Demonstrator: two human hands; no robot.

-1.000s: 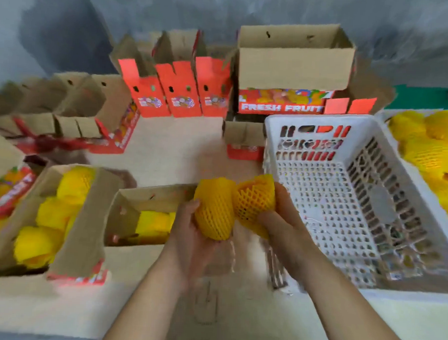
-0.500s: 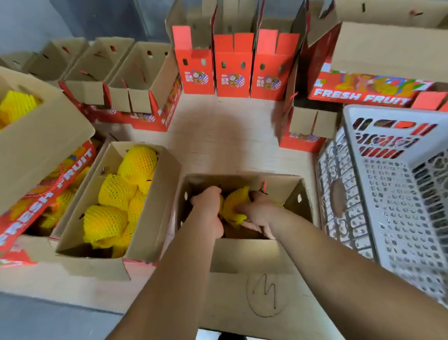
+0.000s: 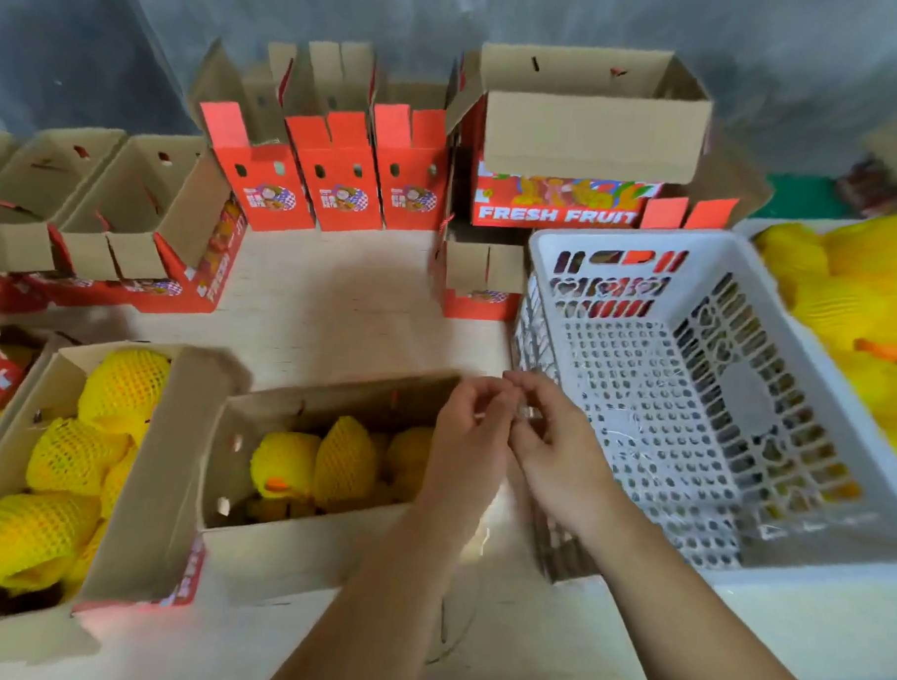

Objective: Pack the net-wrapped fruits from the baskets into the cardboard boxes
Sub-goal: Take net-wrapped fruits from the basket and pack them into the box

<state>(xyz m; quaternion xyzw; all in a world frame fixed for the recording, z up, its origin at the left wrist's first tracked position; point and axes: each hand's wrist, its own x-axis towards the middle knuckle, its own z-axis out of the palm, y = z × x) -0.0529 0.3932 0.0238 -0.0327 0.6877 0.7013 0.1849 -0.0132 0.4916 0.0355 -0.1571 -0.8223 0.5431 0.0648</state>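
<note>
Both hands empty, hovering above the right end of the near box [image 3: 319, 540] — left hand [image 3: 470, 433] and right hand [image 3: 544, 447] close together, fingers loosely curled, holding nothing I can make out; blur at the fingertips, so a scrap of net there cannot be ruled out. Net-wrapped fruits [image 3: 346, 458] sit inside the near box, a few side by side, with room left at the right end as far as the hands let me see.

Step in hand, as I judge it: fetch more fruit. The white basket [image 3: 646, 245] just right of the hands is bare, so the next grab should go past it to the far-right basket [image 3: 749, 227], piled with yellow wrapped fruits [image 3: 858, 316]. Best done by lifting over the white basket's rim, one fruit per hand, gripping the fruit body and not the loose net, then setting them upright in the gap.

Around: filled box [image 3: 137, 480] to the left, touching the near box, looks full — skip it. Open boxes [image 3: 133, 208] at back left, three upright red cartons [image 3: 335, 180] at the rear, a larger "FRESH FRUIT" box [image 3: 589, 140] behind the white basket, a small box [image 3: 482, 284] beside it. All on the pale desk [image 3: 335, 304]. Main obstacle: the bare white basket sits between the hands and the supply.
</note>
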